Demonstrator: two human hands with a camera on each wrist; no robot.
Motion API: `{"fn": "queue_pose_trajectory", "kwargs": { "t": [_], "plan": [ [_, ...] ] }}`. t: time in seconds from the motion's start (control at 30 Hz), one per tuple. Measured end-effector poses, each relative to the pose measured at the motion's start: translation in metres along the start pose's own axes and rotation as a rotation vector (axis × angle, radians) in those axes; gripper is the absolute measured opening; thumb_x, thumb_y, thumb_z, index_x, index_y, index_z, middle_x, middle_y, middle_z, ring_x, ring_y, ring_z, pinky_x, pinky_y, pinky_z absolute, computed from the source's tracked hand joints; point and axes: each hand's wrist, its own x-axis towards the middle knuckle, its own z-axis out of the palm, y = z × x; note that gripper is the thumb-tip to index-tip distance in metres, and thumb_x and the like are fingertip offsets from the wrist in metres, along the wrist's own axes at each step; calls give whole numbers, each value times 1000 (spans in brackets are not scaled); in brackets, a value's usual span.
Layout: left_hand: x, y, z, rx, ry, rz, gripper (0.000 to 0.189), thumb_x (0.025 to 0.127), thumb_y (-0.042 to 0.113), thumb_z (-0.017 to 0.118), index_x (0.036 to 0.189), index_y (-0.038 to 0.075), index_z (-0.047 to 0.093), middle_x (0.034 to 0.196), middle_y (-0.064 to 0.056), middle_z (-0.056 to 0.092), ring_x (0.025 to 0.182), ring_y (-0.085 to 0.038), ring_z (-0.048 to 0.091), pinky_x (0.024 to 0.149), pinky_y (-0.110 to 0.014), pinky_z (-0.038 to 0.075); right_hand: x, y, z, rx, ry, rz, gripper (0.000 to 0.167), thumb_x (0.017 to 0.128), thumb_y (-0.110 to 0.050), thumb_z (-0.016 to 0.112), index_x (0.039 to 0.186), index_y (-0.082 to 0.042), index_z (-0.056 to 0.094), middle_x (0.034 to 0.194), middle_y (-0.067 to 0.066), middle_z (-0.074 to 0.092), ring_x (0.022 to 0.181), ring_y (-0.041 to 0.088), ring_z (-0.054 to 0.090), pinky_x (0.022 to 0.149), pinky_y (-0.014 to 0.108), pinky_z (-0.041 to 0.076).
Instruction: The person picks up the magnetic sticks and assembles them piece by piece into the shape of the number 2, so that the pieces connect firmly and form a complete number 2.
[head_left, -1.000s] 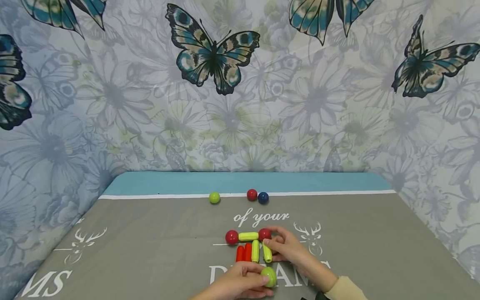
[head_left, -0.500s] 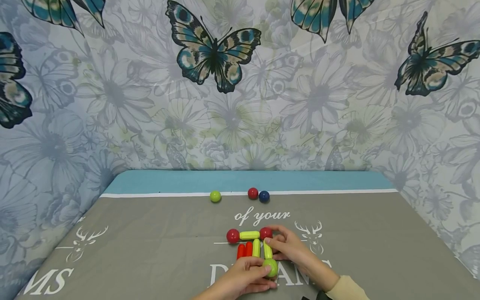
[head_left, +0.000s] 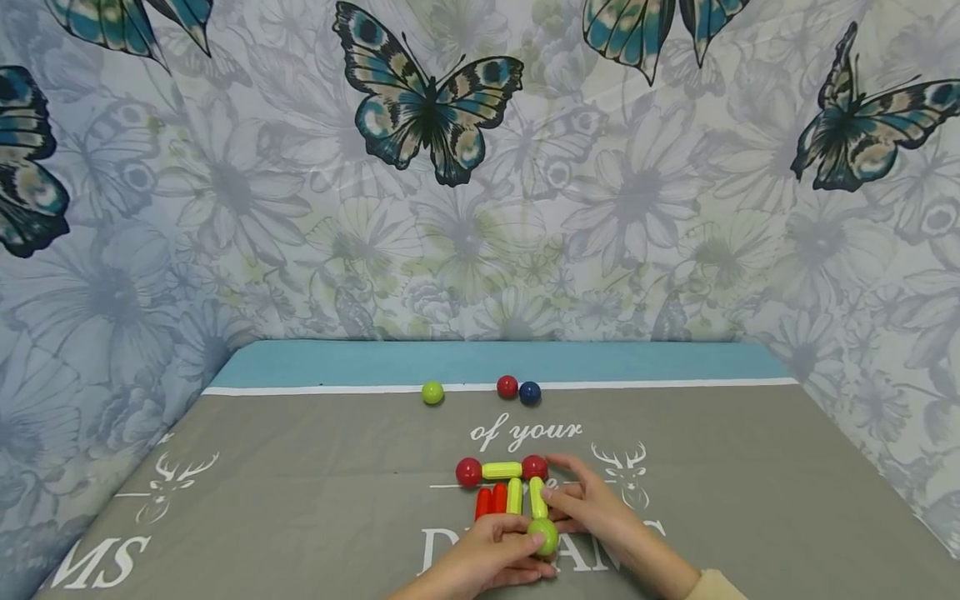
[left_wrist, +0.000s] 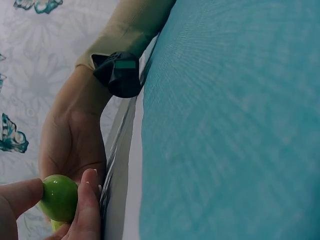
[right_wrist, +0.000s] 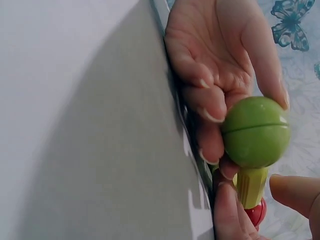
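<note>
My left hand (head_left: 498, 550) pinches a green ball (head_left: 543, 536) between thumb and fingers. The ball meets the near end of a yellow-green ribbed rod (head_left: 538, 498), whose far end meets a red ball (head_left: 534, 467). My right hand (head_left: 592, 504) holds that rod from the right, thumb on one side and fingers on the other. Another yellow-green rod (head_left: 501, 471) lies crosswise, joining this red ball to a second red ball (head_left: 468, 472) on the left. In the right wrist view, the green ball (right_wrist: 256, 132) sits against the rod (right_wrist: 251, 186).
Left of the held rod lie a loose yellow-green rod (head_left: 513, 495) and two red rods (head_left: 491, 500), partly behind my left hand. Farther back rest a green ball (head_left: 432, 393), a red ball (head_left: 507, 387) and a blue ball (head_left: 529, 393). A grey cloth (head_left: 300, 483) covers the table.
My left hand has brought the green ball up and slightly right, against the rod's near end. My right hand has shifted from around the red ball down along the rod.
</note>
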Motion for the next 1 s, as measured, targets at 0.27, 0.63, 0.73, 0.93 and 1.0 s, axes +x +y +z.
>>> {"fn": "queue_pose_trajectory", "kwargs": {
  "t": [0.27, 0.63, 0.73, 0.93, 1.0],
  "plan": [
    [0, 1, 3, 8, 21, 0, 37, 94, 21, 58, 117, -8, 57, 99, -17, 66, 90, -22, 65, 79, -30, 50, 0, -3, 5, -4, 42, 43, 66, 89, -21, 66, 139, 3, 31, 93, 12, 65, 80, 21, 62, 71, 36, 53],
    [-17, 4, -5, 130, -81, -62, 32, 96, 18, 54, 117, -6, 60, 102, -15, 66, 91, -21, 65, 79, -29, 49, 0, -3, 6, 4, 72, 102, 65, 88, -19, 65, 140, 1, 31, 89, 8, 65, 75, 18, 60, 65, 33, 52],
    [-24, 11, -12, 267, -83, 21, 28, 95, 15, 55, 115, -3, 62, 97, -13, 67, 84, -22, 65, 77, -30, 51, 2, -2, 6, 0, 74, 107, 65, 88, -19, 66, 140, 0, 32, 86, 6, 64, 74, 17, 59, 63, 31, 52],
    [-26, 31, -24, 853, 231, 362, 25, 85, 18, 70, 109, 9, 67, 92, 5, 61, 77, -13, 55, 67, -26, 49, 4, -2, 6, -5, 71, 110, 66, 87, -20, 66, 141, -1, 32, 88, 6, 64, 75, 17, 60, 63, 30, 51],
    [-22, 33, -25, 1050, 314, 416, 32, 81, 22, 74, 111, 12, 67, 97, 6, 59, 84, -13, 52, 69, -26, 49, 4, -1, 6, -4, 69, 110, 66, 87, -19, 66, 141, -1, 31, 88, 7, 65, 75, 17, 61, 63, 30, 51]
  ]
}}
